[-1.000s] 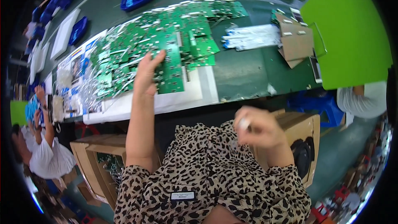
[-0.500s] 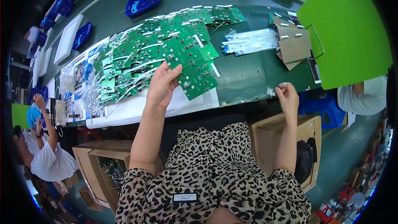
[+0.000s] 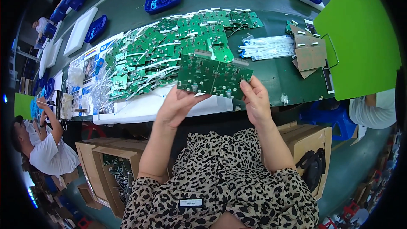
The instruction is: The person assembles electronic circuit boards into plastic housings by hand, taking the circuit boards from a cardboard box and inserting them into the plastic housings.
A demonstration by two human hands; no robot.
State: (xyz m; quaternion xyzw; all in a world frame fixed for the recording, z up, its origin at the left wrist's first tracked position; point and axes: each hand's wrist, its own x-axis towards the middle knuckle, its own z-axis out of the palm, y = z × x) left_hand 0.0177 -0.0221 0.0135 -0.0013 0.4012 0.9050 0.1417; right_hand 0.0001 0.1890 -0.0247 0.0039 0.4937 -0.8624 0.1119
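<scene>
A green circuit board [image 3: 214, 76] with small components and light connectors is held up in front of me, level from side to side. My left hand [image 3: 176, 104] is closed on its lower left edge, fingers partly beneath it. At the right end, my right hand [image 3: 255, 99] pinches the board between thumb and fingers. Behind it a broad heap of green circuit boards [image 3: 148, 46] with white flat cables spreads over the table. To the right of the heap lies a bundle of clear and white strips with blue ends [image 3: 267, 47].
Brown panels [image 3: 310, 53] lie beside an upright bright green board [image 3: 358, 38] on the right. Blue trays [image 3: 163, 0] stand farther back. Open cardboard boxes [image 3: 108, 152] flank my lap. Other people sit at far left [image 3: 46, 148] and right [image 3: 373, 106].
My right hand has moved left from the table edge and taken hold of the board's right end. The board has turned from slanted to level. The whole view has shifted slightly.
</scene>
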